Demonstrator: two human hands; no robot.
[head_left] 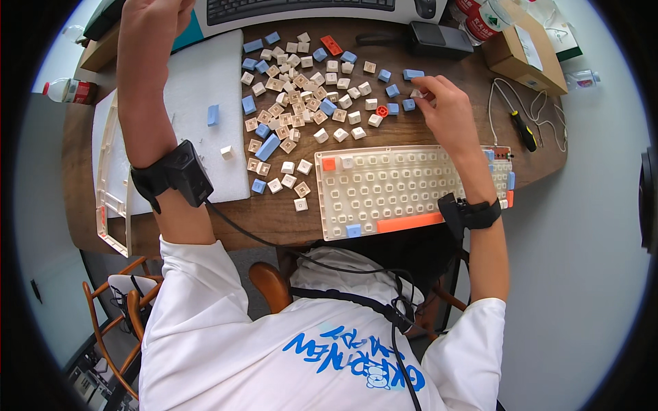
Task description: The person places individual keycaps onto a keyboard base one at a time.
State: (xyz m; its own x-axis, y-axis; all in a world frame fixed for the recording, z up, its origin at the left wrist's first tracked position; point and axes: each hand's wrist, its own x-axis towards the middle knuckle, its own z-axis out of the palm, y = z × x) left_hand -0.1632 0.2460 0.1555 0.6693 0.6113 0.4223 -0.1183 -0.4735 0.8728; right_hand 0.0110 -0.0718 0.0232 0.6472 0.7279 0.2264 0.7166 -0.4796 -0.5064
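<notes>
My right hand (pixel 445 106) is over the far right of the table, thumb and fingertips pinched on a small white keycap (pixel 416 94). Blue keycaps (pixel 409 105) lie beside those fingertips. Below my right wrist, a cream keyboard (pixel 387 188) spans the near edge, most of its key posts bare. It carries an orange spacebar (pixel 410 222), an orange corner keycap (pixel 329 164) and a few blue ones. My left hand (pixel 159 8) is raised at the upper edge of the view, partly cut off. Its fingers look curled, and anything in them is hidden.
Many loose keycaps (pixel 298 99) cover the table's middle. To their left lies a white foam sheet (pixel 216 75) with a cream frame (pixel 103 198). A dark box-shaped device (pixel 439 39), a cardboard box (pixel 524 58) and a screwdriver (pixel 523 130) with a cable are at right.
</notes>
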